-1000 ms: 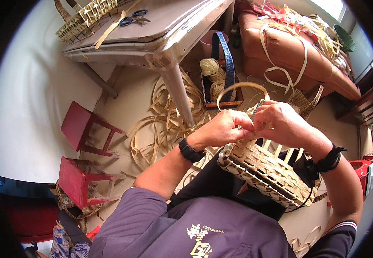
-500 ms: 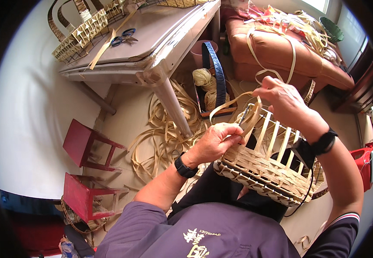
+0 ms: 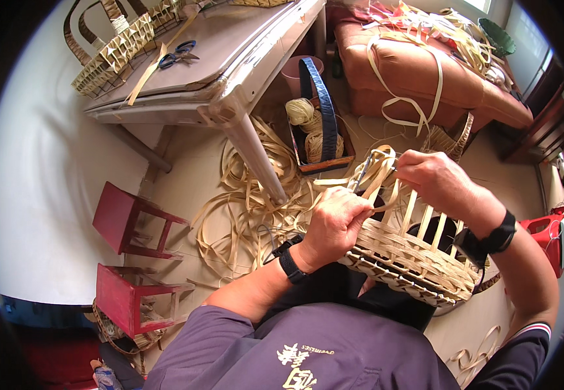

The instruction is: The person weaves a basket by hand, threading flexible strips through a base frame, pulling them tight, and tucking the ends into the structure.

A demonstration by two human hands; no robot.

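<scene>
A half-woven basket [image 3: 415,257] of pale flat strips tilts across my lap, with a woven band along its side and bare upright strips above. My left hand [image 3: 339,222] is closed at its left corner, thumb and fingers pressed on a pale strip. Beside it a looped weaving strip [image 3: 380,162] bends over the corner, next to a thin dark metal piece that I cannot name. My right hand [image 3: 441,185] is at the open top edge, fingers pinched on the strip near the loop. Its fingertips are partly hidden.
Loose strips [image 3: 230,221] lie coiled on the floor near a table leg [image 3: 256,159]. A blue-handled basket [image 3: 324,110] holds balls of strip. On the table [image 3: 210,52] are scissors [image 3: 178,54]. Two red stools [image 3: 118,299] stand left; an orange armchair [image 3: 412,78] bears more strips.
My right hand has come down closer to the basket's edge, and the strip that arced out leftward is drawn in. My left hand has shifted slightly right, still gripping the corner.
</scene>
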